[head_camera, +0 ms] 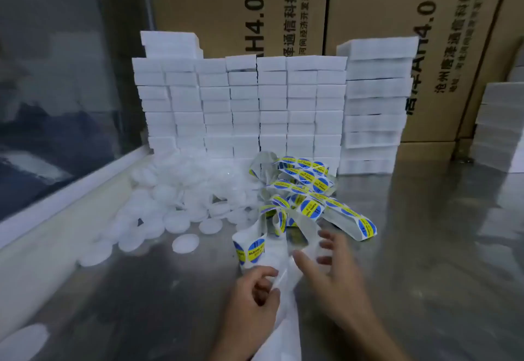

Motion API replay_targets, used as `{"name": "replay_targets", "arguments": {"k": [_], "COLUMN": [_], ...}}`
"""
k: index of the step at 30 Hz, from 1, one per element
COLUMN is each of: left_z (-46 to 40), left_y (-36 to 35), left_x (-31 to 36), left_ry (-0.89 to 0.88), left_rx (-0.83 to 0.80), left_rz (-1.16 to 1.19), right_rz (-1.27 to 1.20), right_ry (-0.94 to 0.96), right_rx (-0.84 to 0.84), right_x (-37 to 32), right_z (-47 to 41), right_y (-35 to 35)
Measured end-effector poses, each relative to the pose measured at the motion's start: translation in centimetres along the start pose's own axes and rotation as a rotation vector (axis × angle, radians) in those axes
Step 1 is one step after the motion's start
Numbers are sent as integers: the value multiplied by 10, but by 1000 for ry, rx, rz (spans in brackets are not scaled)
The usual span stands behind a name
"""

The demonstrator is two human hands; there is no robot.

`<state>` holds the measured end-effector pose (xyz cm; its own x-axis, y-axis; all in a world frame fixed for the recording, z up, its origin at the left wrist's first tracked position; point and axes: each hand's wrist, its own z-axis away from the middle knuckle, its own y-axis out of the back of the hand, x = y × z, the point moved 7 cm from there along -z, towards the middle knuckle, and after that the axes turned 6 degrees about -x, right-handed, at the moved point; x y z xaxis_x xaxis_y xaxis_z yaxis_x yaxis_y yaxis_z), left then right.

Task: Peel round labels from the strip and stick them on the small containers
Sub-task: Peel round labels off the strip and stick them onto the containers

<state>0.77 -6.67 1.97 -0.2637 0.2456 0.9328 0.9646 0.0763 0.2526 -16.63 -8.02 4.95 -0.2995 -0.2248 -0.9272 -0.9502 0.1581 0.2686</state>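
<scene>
A tangled strip of round blue-and-yellow labels (304, 190) lies on the steel table, its white backing running down toward me. My left hand (251, 301) pinches the backing strip (279, 275) between thumb and curled fingers, just below a label (251, 248) that stands up on a fold. My right hand (334, 272) hovers beside it on the right, fingers spread and relaxed, thumb near the strip, holding nothing. A heap of small round white containers (181, 199) lies to the left of the labels.
Behind the heap stands a wall of stacked white boxes (243, 111), with more stacks at the right (374, 105) and far right (499, 128). Brown cartons (368, 6) rise at the back. A glass partition (56, 77) with a white ledge bounds the left side.
</scene>
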Motion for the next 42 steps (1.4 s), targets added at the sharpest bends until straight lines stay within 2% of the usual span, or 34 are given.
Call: {"name": "replay_targets", "arguments": {"k": [5, 8, 11, 16, 18, 21, 24, 27, 31, 34, 37, 40, 42], "left_z": [-2, 2, 2, 2, -9, -41, -68, -83, -89, -86, -87, -89, -87], "left_y": [-1, -3, -4, 12, 9, -3, -18, -18, -2, 8, 16, 20, 18], "left_x": [7, 9, 11, 26, 34, 40, 45, 46, 34, 27, 24, 20, 22], "left_ry": [-84, -125, -163, -200, -165, -8, 132, 118, 101, 107, 134, 161, 151], "left_rx": [-70, -94, -86, 124, 112, -5, -108, -96, -38, -44, -38, -10, -49], "left_rz": [-109, -176, -187, -57, -34, 99, 369, 505, 589, 678, 760, 792, 802], "right_rz": [366, 447, 407, 346, 269, 139, 51, -86, -176, -178, -289, -220, -125], "right_ry": [30, 37, -33, 156, 201, 266, 292, 279, 252, 261, 283, 344, 385], "right_rx": [97, 55, -9, 168, 196, 221, 86, -117, -233, -247, -237, -208, -118], "right_x": [-11, -6, 2, -6, -8, -17, -23, -25, -32, -35, -38, -40, -38], "right_z": [-41, -67, -91, -98, -94, -85, -79, -74, -70, -67, -65, -63, -62], "right_y": [-16, -21, -24, -17, -16, -14, -22, -35, -43, -48, -47, -47, -44]}}
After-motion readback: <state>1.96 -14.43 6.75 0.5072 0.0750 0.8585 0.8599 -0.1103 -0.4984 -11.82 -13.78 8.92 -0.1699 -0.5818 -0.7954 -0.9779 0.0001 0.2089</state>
